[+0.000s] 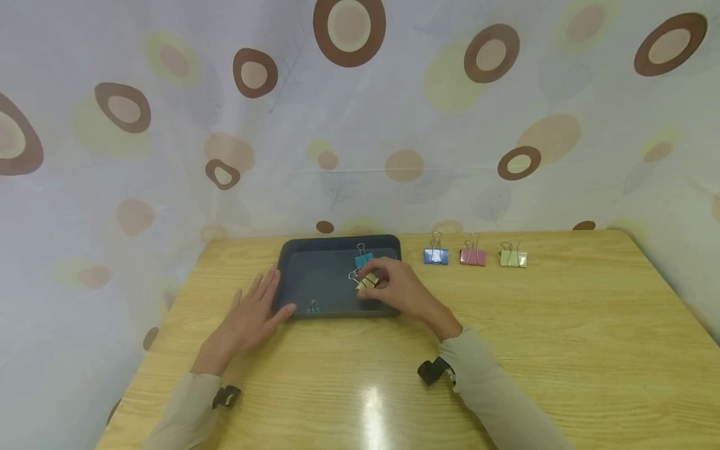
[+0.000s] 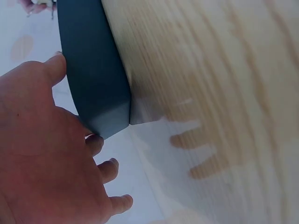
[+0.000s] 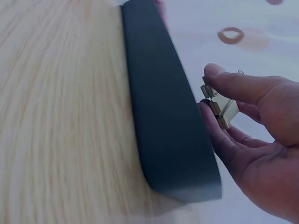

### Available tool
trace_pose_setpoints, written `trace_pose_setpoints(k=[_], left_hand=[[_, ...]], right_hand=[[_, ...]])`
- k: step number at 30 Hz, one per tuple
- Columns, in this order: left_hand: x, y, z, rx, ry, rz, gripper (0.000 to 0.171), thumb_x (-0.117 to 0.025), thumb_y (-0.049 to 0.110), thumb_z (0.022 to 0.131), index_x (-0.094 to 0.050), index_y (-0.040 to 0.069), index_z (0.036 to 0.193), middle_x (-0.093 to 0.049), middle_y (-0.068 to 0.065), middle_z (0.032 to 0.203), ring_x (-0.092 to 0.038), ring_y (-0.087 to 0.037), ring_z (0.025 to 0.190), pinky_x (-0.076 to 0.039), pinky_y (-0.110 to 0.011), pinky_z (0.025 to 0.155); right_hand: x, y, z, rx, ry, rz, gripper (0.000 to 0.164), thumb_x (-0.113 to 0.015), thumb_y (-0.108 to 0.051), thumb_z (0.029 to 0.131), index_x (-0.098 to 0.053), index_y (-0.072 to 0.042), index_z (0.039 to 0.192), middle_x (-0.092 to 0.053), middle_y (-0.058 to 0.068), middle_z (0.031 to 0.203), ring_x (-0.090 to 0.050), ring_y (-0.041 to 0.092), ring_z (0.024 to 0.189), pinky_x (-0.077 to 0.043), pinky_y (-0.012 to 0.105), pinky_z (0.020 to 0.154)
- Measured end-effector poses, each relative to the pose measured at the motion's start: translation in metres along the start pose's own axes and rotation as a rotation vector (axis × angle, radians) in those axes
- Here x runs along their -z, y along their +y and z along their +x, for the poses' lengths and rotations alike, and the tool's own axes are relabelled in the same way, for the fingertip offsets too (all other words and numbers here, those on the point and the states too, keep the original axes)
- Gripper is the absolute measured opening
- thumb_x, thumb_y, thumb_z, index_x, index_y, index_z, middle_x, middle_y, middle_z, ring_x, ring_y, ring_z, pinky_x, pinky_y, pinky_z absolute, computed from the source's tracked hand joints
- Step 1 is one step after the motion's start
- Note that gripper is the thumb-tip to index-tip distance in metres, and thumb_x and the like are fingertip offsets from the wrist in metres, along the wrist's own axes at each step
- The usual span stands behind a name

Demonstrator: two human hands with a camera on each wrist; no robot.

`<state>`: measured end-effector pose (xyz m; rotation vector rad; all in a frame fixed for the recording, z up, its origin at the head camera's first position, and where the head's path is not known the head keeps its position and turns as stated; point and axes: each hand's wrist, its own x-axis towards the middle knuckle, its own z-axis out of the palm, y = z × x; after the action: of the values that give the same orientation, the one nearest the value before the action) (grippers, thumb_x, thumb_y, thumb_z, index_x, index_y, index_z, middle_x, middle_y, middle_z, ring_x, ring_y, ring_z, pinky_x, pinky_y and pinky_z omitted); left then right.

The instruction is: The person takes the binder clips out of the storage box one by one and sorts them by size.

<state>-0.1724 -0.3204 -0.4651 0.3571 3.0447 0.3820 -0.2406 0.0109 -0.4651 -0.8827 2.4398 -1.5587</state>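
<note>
My right hand (image 1: 400, 289) pinches a gold binder clip (image 1: 368, 281) between thumb and fingers, over the right part of a dark tray (image 1: 304, 240). In the right wrist view the clip (image 3: 229, 109) shows its shiny gold body, just beyond the tray wall (image 3: 163, 107). Behind it in the tray stands a teal binder clip (image 1: 363, 259). A smaller teal binder clip (image 1: 314, 308) is at the tray's near side. Fingers extended, my left hand (image 1: 247, 322) rests along the tray's left edge, its thumb at the near left corner.
Right of the tray, a blue binder clip (image 1: 435, 256), a pink binder clip (image 1: 473, 257) and a pale yellow binder clip (image 1: 513, 259) stand in a row on the wooden table (image 1: 534, 337). A patterned curtain (image 1: 360, 125) hangs behind the table's far edge.
</note>
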Motion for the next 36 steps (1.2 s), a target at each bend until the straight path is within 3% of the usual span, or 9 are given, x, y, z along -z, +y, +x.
trace_pose_setpoints(k=[3,10,16,24,30,36], left_hand=[[-0.001,-0.001,0.001,-0.004,0.008,0.014,0.086,-0.039,0.059,0.107,-0.011,0.001,0.164,-0.007,-0.015,0.172,-0.009,-0.043,0.155,-0.009,-0.073,0.117],[-0.003,-0.003,0.005,-0.015,0.028,0.039,0.086,-0.038,0.059,0.106,-0.013,0.001,0.164,-0.007,-0.014,0.172,-0.01,-0.044,0.155,-0.009,-0.073,0.117],[-0.001,-0.003,0.005,-0.03,0.03,0.038,0.085,-0.039,0.057,0.107,-0.013,-0.001,0.163,-0.009,-0.017,0.171,-0.011,-0.043,0.155,-0.01,-0.073,0.117],[-0.002,-0.003,0.003,-0.046,0.054,0.04,0.083,-0.04,0.055,0.107,-0.016,-0.002,0.163,-0.01,-0.018,0.171,-0.012,-0.045,0.154,-0.012,-0.073,0.116],[-0.006,-0.006,0.005,-0.049,0.071,0.053,0.083,-0.041,0.056,0.107,-0.017,0.001,0.163,-0.011,-0.015,0.171,-0.013,-0.044,0.154,-0.013,-0.073,0.117],[-0.011,-0.005,0.006,-0.06,0.081,0.062,0.082,-0.04,0.055,0.107,-0.017,-0.001,0.163,-0.011,-0.016,0.171,-0.013,-0.045,0.154,-0.014,-0.071,0.117]], right_hand=[[0.01,0.002,-0.008,-0.034,0.043,0.019,0.025,-0.083,-0.016,0.088,-0.075,-0.009,0.111,-0.07,0.006,0.109,-0.064,0.017,0.075,-0.052,0.03,0.066],[0.037,0.008,-0.024,-0.072,0.162,0.074,0.019,-0.075,-0.012,0.095,-0.075,-0.006,0.113,-0.069,0.014,0.123,-0.072,0.031,0.105,-0.059,0.039,0.082],[0.059,0.018,-0.033,-0.093,0.227,0.15,0.025,-0.074,-0.01,0.096,-0.072,0.001,0.118,-0.07,0.019,0.121,-0.075,0.031,0.098,-0.059,0.029,0.083],[0.075,0.035,-0.044,-0.16,0.279,0.186,0.028,-0.069,-0.011,0.099,-0.068,0.004,0.123,-0.062,0.021,0.133,-0.072,0.033,0.109,-0.058,0.033,0.091],[0.08,0.049,-0.053,-0.165,0.344,0.117,0.027,-0.07,-0.012,0.099,-0.07,0.005,0.119,-0.059,0.02,0.134,-0.069,0.039,0.113,-0.058,0.033,0.09],[0.082,0.063,-0.061,-0.221,0.378,-0.018,0.022,-0.075,-0.011,0.095,-0.073,0.004,0.111,-0.067,0.02,0.115,-0.066,0.033,0.105,-0.052,0.032,0.09]])
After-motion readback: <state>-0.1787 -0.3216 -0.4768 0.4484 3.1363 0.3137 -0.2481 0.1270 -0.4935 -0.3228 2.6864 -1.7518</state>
